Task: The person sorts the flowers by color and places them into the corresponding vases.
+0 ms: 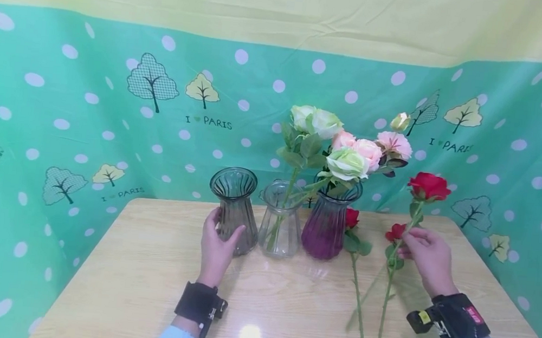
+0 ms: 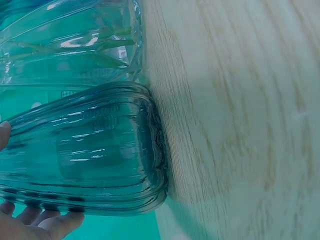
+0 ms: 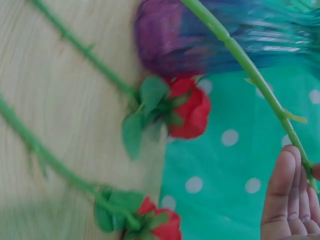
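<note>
My left hand (image 1: 216, 248) holds the dark grey glass vase (image 1: 239, 215), thumb on the near side and fingers round the left. In the left wrist view the fingertips (image 2: 65, 225) touch the ribbed wall of that vase (image 2: 90, 150). A long-stemmed red rose (image 1: 428, 187) is pinched by its stem in my right hand (image 1: 429, 260), its bloom above the hand. The right wrist view shows the stem (image 3: 250, 70) between thumb and fingers. Two more red roses lie on the table: one rose (image 1: 351, 218) by the purple vase, another rose (image 1: 395, 232) beneath the held stem.
A clear glass vase (image 1: 279, 235) with green-white roses (image 1: 324, 124) stands beside the grey one. Right of it, the purple vase (image 1: 321, 228) holds pink flowers (image 1: 368, 152). Behind the wooden table (image 1: 143, 276) hangs a green dotted cloth (image 1: 194, 156).
</note>
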Motion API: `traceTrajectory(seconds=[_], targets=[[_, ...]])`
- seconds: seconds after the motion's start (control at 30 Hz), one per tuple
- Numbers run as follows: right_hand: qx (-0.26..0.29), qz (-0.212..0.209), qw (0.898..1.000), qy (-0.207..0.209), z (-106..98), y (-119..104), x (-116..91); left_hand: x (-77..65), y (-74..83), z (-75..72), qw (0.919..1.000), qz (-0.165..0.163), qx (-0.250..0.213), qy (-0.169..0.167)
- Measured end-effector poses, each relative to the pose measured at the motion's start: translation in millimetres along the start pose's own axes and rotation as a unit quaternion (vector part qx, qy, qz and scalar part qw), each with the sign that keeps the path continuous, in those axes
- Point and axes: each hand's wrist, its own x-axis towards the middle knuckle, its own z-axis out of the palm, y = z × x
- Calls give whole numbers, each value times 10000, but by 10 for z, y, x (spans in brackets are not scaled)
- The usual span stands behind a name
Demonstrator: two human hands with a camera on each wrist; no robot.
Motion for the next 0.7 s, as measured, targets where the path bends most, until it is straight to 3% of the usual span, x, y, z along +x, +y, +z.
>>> traceTrajectory(seconds=[0.1, 0.23, 0.4, 0.63, 0.7], targets=[[901, -39, 9959, 39, 27, -64, -54, 2, -1, 1, 10000, -3, 21, 14], [1902, -247, 9814, -67, 108, -150, -157, 7, -10, 7, 10000, 0, 47, 24], [3003, -676, 9514, -67, 270, -282, -303, 9, -10, 13, 10000, 30, 39, 34], [3765, -1086, 9174, 699, 542, -533, -467, 11, -11, 4, 10000, 67, 52, 51], [4019, -1311, 9029, 775, 610, -595, -492, 12, -13, 3, 10000, 64, 57, 50]])
